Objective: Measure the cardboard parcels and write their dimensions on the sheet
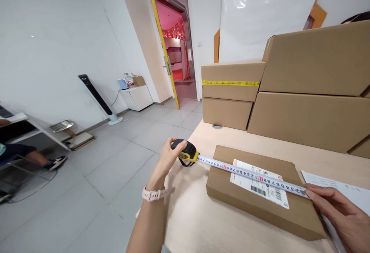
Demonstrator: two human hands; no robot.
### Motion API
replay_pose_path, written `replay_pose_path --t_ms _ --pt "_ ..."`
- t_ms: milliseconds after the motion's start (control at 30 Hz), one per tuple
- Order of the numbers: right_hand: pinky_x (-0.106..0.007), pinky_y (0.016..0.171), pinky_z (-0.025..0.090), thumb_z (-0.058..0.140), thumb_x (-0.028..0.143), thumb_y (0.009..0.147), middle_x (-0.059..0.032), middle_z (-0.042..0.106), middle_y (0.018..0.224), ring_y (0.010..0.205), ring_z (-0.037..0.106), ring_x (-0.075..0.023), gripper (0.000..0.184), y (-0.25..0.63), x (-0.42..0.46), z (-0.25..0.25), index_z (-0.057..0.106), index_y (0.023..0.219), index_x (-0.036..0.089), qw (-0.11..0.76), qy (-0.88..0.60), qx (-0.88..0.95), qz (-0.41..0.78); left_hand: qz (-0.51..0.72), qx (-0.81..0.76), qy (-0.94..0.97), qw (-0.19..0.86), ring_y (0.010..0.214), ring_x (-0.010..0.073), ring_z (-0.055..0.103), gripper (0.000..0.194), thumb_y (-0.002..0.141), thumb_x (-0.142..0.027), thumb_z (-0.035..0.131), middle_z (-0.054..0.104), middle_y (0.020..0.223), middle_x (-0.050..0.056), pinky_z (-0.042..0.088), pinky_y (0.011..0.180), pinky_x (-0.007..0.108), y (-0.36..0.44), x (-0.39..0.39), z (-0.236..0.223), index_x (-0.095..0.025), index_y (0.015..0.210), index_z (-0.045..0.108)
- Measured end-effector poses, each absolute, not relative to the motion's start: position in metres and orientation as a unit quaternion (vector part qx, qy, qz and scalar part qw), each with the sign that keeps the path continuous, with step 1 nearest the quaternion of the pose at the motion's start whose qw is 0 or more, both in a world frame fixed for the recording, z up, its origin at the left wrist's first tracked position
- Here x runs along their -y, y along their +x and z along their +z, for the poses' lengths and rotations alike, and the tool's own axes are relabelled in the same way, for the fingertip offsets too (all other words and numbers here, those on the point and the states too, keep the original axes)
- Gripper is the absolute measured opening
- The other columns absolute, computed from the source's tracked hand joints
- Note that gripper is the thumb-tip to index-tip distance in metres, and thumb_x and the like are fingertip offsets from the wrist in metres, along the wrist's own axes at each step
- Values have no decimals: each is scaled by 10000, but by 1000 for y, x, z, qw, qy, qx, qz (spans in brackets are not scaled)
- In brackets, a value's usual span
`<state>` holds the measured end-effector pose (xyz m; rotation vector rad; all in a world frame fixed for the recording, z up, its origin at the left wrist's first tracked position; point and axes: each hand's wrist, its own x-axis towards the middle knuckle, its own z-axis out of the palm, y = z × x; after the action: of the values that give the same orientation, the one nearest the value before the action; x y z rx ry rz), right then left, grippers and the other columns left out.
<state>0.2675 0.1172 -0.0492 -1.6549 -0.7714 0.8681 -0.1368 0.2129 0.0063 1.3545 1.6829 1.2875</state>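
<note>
My left hand [168, 155] is closed round the black and yellow case of a tape measure [187, 150], held just past the left end of a flat cardboard box [228, 197]. The white blade [245, 173] is drawn out lengthwise over the box top and crosses its shipping label [254, 188]. At the box's right end, my right hand [337, 210] pinches the blade's tip between thumb and fingers. A black wrist strap dangles under the case.
Large cardboard boxes [306, 116] are stacked along the back of the table [187, 222]. Printed sheets [341, 185] lie at the right, partly under my right hand. Left on the floor are a platform scale [81, 140], a tower fan [96, 97] and a seated person's leg [34, 157].
</note>
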Motion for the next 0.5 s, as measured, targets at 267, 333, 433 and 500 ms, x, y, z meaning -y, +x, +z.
replay_pose_path --t_ms 267,333,433,500 --pt "-319 782 532 770 579 372 -21 692 989 1028 594 -311 354 263 -115 -42 699 619 336 531 -701 308 365 489 -641 506 306 662 150 528 445 670 -591 662 589 752 1 376 565 250 -136 -214 6 -195 846 559" --pt "-253 679 541 775 562 361 -17 696 939 965 606 -277 358 262 -116 -40 700 611 317 536 -698 307 362 488 -641 506 307 664 152 527 449 667 -593 664 592 757 6 374 562 252 -137 -215 6 -194 843 560" --pt "-166 574 511 784 540 353 -5 699 897 896 608 -228 362 260 -117 -38 699 606 296 541 -695 302 363 486 -641 507 310 673 155 520 453 666 -597 664 588 753 8 370 561 253 -137 -215 6 -193 840 557" --pt "-138 556 497 785 537 355 -1 701 890 879 606 -212 371 261 -118 -40 701 613 284 543 -696 304 360 485 -640 509 311 674 156 515 454 665 -600 662 578 741 4 370 566 255 -137 -214 6 -193 835 554"
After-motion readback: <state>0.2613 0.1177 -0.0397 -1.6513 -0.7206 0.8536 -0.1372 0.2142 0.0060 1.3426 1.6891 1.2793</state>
